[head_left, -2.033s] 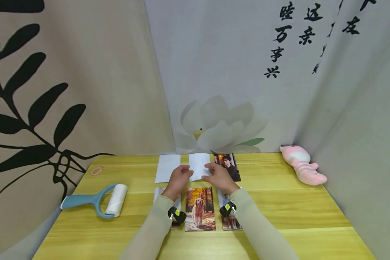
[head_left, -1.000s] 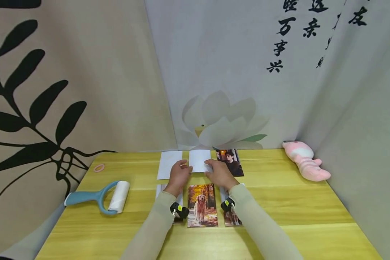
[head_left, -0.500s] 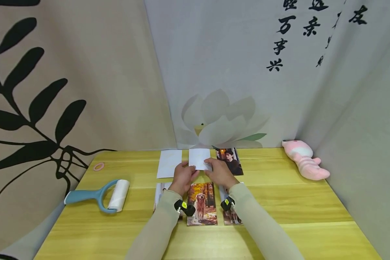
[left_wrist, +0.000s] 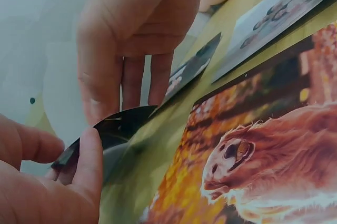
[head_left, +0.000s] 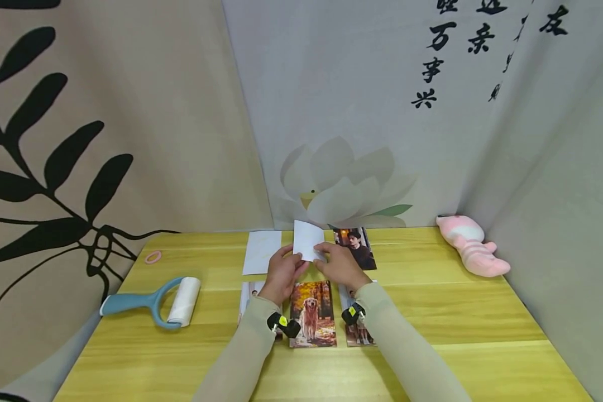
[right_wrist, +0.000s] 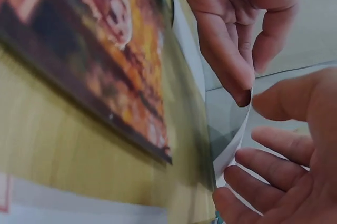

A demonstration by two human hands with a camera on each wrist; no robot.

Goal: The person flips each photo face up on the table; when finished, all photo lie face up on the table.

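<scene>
A photo print [head_left: 307, 237], white back towards me, is raised off the table in the middle of the back row. My left hand [head_left: 282, 274] pinches its lower left edge between thumb and fingers. My right hand [head_left: 340, 264] rests straight fingertips and thumb on the white side near the right edge. The left wrist view shows the print's dark glossy face [left_wrist: 121, 126], curved, its picture mostly hidden. In the right wrist view the left hand [right_wrist: 237, 29] grips the edge beside the right hand [right_wrist: 289, 166].
Around lie a blank-backed print [head_left: 262, 252], a portrait photo [head_left: 355, 249], a dog photo [head_left: 312, 315] and two photos partly under the forearms. A blue-handled lint roller [head_left: 151, 302] and pink ring [head_left: 153, 257] are left, a pink plush toy [head_left: 472, 245] right. Cloth hangs behind.
The white-backed print has come up off the table, tilting upright. My left hand has shifted right and now pinches its lower edge; the right hand has barely moved.
</scene>
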